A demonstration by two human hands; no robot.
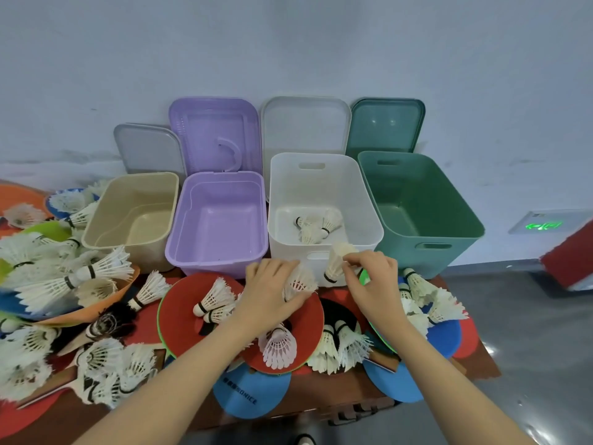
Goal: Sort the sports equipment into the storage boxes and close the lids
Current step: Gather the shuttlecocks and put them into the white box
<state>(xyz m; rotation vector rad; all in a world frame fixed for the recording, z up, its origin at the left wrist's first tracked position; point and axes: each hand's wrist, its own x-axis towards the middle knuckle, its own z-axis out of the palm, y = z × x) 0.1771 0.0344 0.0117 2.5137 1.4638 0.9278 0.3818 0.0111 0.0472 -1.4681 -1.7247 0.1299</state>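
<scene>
Low in the frame, the left hand point(272, 292) grips a shuttlecock point(300, 282); the right hand point(373, 281) pinches another shuttlecock point(337, 261) before the white box point(325, 187), centre frame.

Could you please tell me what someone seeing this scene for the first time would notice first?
Probably the row of four open storage boxes against the wall, beige, purple, white and green, with lids propped behind. Only the white one holds shuttlecocks. In front, the left hand and right hand each hold a shuttlecock above a table strewn with white shuttlecocks and red, blue and orange paddles.
</scene>
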